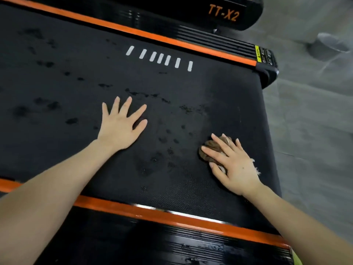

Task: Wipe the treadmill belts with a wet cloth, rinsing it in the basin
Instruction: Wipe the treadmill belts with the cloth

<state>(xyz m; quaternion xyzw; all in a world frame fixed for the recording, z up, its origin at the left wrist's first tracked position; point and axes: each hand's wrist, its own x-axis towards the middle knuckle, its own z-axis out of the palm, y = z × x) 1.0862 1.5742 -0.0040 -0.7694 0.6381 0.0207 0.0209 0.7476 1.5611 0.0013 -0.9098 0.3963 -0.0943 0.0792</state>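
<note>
1. Right hand [234,165] lies flat with fingers straight, pressing down on the bunched brown cloth [208,152] — no curl round it.
2. Left hand [120,127] is spread palm-down on the treadmill belt [66,83], holding nothing.
3. Cloth sits on belt near its right-side end — dark wet spots [163,139] lie between the hands.

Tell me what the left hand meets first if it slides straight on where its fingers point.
The left hand lies flat on the belt. Ahead lies only damp belt and flat white marks; the first raised thing looks to be the far orange rail.
</note>
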